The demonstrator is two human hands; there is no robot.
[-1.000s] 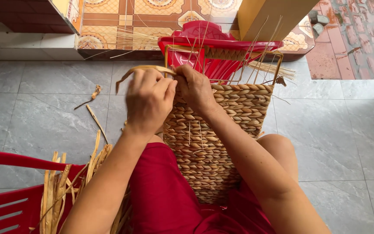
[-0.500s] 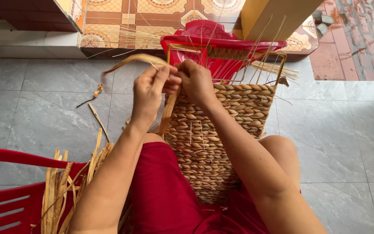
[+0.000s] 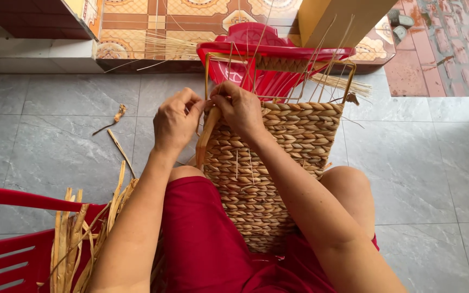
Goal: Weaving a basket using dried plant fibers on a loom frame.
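Head view, only angle going: left hand (image 3: 176,120) and right hand (image 3: 240,108) now bunched tight together at the top left corner of the woven basket panel (image 3: 278,157), both pinched shut on the same flat fibre strand (image 3: 207,135). Big change from a second ago: strand was arcing out sideways over the left hand, now pulled down and hanging along the panel's left edge, so looks like one more pass tucked into the top row and getting snugged. Panel propped on the lap, top leaning at the metal frame (image 3: 278,59) with thin bare stakes (image 3: 321,54) poking up, so upper rows not woven yet. Containers-wise: red plastic chair (image 3: 12,255) bottom left carrying a bundle of dried fibre strips (image 3: 77,239), and another red plastic chair (image 3: 278,49) behind the frame, nothing visible in it. A few loose scraps (image 3: 116,115) on the grey tile floor (image 3: 55,135).
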